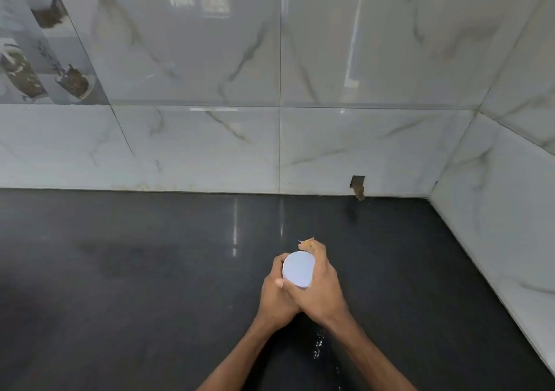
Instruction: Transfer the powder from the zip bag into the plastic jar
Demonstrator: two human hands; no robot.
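Observation:
The plastic jar [298, 269] shows only its round white lid, seen from above, over the dark countertop [150, 270]. My left hand [277, 294] wraps its left side and my right hand [321, 288] wraps its right side, fingers overlapping below the lid. A small tan scrap, possibly a corner of the zip bag [307, 242], sticks out above my right hand's fingers. The jar's body is hidden by my hands, and no powder is visible.
Glossy marble wall tiles [270, 150] rise behind the counter and along the right side [495, 225]. A small notch with a brown stain [359, 188] sits at the base of the back wall. A few wet-looking specks [318, 345] lie near my right forearm.

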